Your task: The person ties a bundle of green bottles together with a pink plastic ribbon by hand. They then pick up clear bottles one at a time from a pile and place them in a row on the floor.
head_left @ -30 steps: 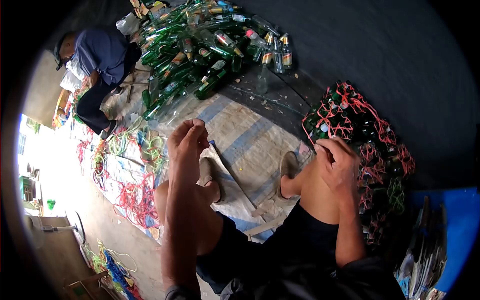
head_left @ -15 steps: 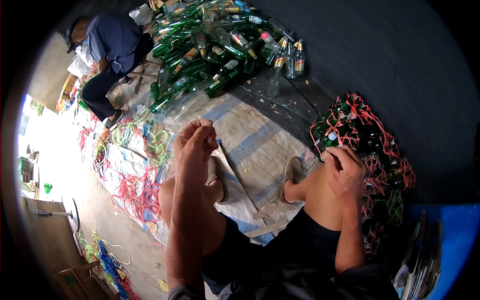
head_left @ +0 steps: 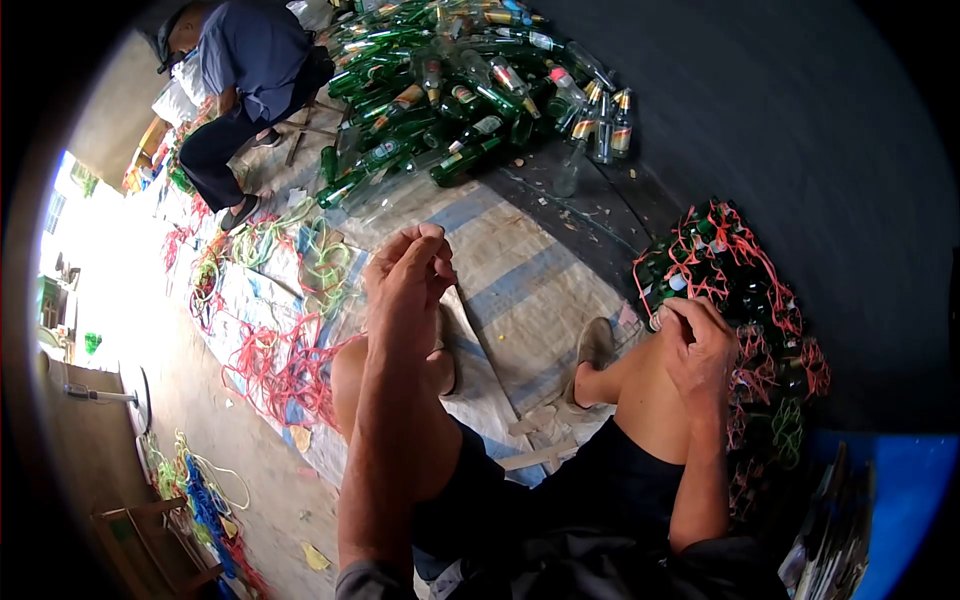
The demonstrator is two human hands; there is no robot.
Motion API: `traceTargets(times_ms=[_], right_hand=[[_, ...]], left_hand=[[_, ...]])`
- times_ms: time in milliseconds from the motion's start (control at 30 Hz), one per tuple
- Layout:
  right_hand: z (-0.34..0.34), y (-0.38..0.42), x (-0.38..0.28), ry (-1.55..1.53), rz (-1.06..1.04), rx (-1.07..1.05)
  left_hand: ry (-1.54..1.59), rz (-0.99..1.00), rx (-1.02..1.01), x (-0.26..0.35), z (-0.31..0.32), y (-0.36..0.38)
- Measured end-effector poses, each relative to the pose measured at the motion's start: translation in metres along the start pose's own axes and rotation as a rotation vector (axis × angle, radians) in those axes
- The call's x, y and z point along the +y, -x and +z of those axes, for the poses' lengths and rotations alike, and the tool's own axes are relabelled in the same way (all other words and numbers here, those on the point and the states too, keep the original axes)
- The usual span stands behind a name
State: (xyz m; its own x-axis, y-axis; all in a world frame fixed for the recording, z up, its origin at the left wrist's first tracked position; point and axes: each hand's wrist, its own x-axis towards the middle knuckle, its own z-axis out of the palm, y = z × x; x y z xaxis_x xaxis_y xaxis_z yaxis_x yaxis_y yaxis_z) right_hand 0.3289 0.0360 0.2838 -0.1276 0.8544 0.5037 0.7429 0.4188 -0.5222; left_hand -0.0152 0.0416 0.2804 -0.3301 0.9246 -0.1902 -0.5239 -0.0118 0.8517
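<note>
My left hand (head_left: 410, 272) is raised above my left knee, its fingers curled together in a pinch; anything between them is too small to make out. Over my right knee, my right hand (head_left: 695, 340) is also closed, thumb against fingers, and what it may hold cannot be seen. Just beyond my right hand are dark green bottles bound in red plastic netting (head_left: 715, 250). Tangled red plastic strands (head_left: 285, 370) lie on the striped sheet (head_left: 520, 270) to the left of my left hand.
A large heap of green bottles (head_left: 430, 110) lies at the top, with clear bottles (head_left: 604, 130) standing at its right edge. A seated co-worker (head_left: 250, 80) is at the upper left. Blue cord (head_left: 210, 510) lies at the lower left, a blue panel (head_left: 915, 500) at the lower right.
The view has shifted a little, moving the bottle heap and co-worker rightward in the picture. Both hands keep nearly the same closed pose, slightly farther right in the frame.
</note>
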Motion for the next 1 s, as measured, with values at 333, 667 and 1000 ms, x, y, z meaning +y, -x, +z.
traceTargets(times_ms=[333,667,1000], right_hand=[[0.013,-0.001,-0.019,0.03,-0.034,-0.034],[0.031,0.001,-0.049,-0.021,-0.107,-0.1],[0.02,0.001,-0.064,-0.248,-0.128,-0.165]], left_hand=[[0.065,0.002,0.057,0.01,-0.007,0.008],[0.172,0.043,0.093,0.017,-0.023,0.008],[0.18,-0.003,0.065,0.021,-0.013,0.007]])
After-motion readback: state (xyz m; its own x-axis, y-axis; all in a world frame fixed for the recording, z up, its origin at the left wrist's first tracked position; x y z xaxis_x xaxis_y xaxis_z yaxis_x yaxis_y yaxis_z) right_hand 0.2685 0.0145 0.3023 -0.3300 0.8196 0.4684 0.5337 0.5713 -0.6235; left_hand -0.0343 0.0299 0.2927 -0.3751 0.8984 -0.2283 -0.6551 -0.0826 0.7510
